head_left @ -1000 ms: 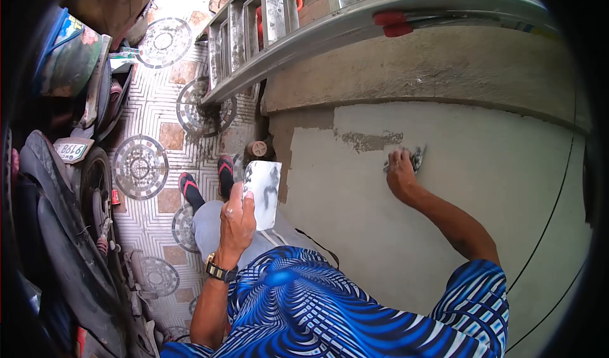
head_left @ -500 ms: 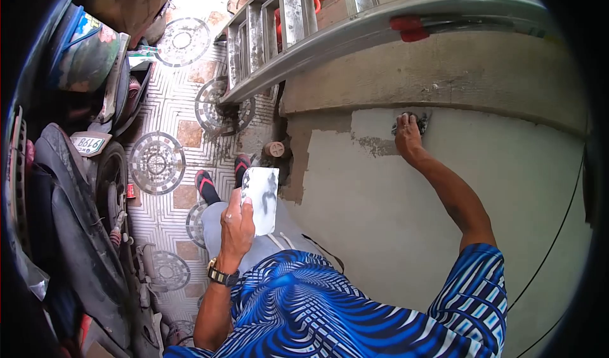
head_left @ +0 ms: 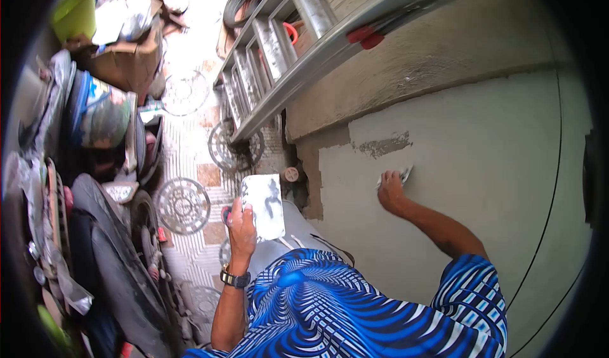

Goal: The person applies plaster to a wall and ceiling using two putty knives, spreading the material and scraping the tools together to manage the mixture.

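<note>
My left hand [head_left: 243, 228] is closed on the lower left edge of a white rectangular plate [head_left: 265, 209] smeared with grey and white putty. My right hand [head_left: 393, 192] grips a putty knife [head_left: 407, 173], and its flat blade rests against the pale grey coated wall [head_left: 457, 161]. Most of the knife's handle is hidden by my fingers. Just above it, a rough, darker bare patch [head_left: 385, 145] shows in the coating. Along the wall's left side runs a brown uncoated strip [head_left: 311, 174].
An aluminium ladder [head_left: 292, 72] leans across the top, in front of a concrete ledge [head_left: 406, 85]. On the left stand a motorcycle [head_left: 120, 263], a stained bucket [head_left: 104, 114] and a cardboard box [head_left: 130, 60]. A dark cable [head_left: 550, 225] crosses the wall at right. Patterned tiles [head_left: 184, 206] cover the floor.
My right hand has moved the putty knife from beneath the ledge down the wall, below the rough patch. My left hand still holds the plate. The camera view has shifted and tilted.
</note>
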The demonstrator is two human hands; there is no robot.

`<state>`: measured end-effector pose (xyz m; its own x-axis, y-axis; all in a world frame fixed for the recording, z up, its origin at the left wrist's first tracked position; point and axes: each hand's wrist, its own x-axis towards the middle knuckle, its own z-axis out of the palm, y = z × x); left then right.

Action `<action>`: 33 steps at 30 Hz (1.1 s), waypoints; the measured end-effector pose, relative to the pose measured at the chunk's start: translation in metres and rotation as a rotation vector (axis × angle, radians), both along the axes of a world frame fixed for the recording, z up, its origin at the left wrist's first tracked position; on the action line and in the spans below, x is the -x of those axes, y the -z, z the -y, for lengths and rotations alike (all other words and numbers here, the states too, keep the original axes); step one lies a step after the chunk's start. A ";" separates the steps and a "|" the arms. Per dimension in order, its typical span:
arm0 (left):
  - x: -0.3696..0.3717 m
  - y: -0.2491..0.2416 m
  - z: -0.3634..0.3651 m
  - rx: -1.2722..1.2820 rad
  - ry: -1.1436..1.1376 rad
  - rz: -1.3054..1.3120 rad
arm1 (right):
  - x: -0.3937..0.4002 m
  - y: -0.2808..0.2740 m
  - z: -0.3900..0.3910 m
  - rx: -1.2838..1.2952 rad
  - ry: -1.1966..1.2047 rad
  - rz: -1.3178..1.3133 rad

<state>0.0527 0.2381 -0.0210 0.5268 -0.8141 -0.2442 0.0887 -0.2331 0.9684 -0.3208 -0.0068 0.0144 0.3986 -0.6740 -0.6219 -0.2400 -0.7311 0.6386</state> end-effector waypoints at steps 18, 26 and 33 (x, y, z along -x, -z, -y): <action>-0.042 -0.046 0.120 0.021 0.425 0.153 | -0.034 0.053 -0.130 -0.319 1.364 1.640; -0.005 -0.021 0.178 -0.043 0.806 -0.233 | -0.056 -0.010 -0.182 -0.216 1.733 2.564; -0.017 -0.007 0.231 0.535 1.419 0.496 | -0.130 -0.068 -0.222 -0.071 1.339 3.731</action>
<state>0.0699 0.0074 -0.0142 -0.7620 -0.6235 0.1748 -0.2292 0.5121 0.8278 -0.1908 0.2152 0.0826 -0.5076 -0.7973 -0.3266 0.7990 -0.2937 -0.5248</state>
